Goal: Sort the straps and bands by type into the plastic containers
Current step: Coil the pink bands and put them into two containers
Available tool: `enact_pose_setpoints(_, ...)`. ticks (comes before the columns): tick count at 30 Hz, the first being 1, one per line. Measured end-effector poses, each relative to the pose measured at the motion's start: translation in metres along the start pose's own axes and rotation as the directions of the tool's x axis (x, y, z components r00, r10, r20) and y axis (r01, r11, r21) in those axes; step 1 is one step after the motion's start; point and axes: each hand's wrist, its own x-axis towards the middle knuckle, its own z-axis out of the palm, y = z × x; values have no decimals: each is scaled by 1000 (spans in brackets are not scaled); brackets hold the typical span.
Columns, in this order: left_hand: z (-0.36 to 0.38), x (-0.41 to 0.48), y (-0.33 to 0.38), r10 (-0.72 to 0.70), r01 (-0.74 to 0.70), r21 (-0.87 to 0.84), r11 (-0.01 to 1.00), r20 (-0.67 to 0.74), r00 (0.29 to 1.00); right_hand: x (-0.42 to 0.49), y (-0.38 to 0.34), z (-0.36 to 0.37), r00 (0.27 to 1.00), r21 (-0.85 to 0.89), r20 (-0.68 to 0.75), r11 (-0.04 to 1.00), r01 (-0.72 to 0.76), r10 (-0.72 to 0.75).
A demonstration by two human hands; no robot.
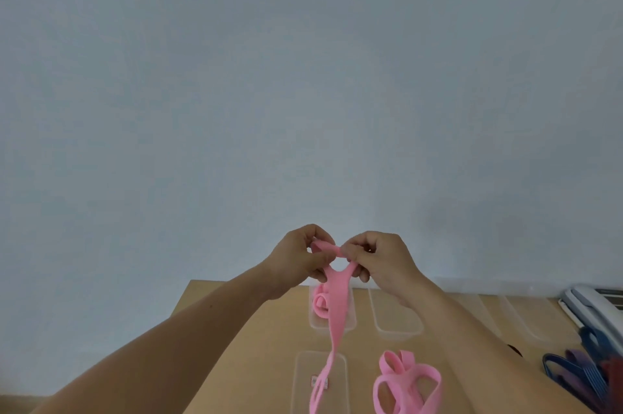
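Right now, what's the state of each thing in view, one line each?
Left hand: pinches the held pink band near its top.
Right hand: pinches the same band beside it.
Held pink band: lifted, hanging down over the table.
Far left container: holds a coiled pink band.
Container beside it: looks empty.
Loose pink bands: lying unsorted on the table.
Blue and purple bands: piled at the right edge, unsorted.

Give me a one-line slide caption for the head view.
Left hand and right hand pinch a pink band above the wooden table; a coiled pink band already lies in one clear container.
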Motion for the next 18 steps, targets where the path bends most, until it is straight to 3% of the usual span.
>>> enact_pose_setpoints(6, -5, -5, 15, -274, 299, -100, 949, 207, 939, 0, 7, 3, 989, -77, -72, 989, 124, -129)
enact_pose_setpoints(10, -10, -8, 17, -311, 364, -118, 924, 323, 894, 1, 12, 3, 970, -144, -96, 967, 210, -225)
enact_pose_setpoints(18, -7, 0, 13, -279, 320, -233, 918, 192, 941, 8, 16, 3, 906, -316, -42, 866, 388, -422)
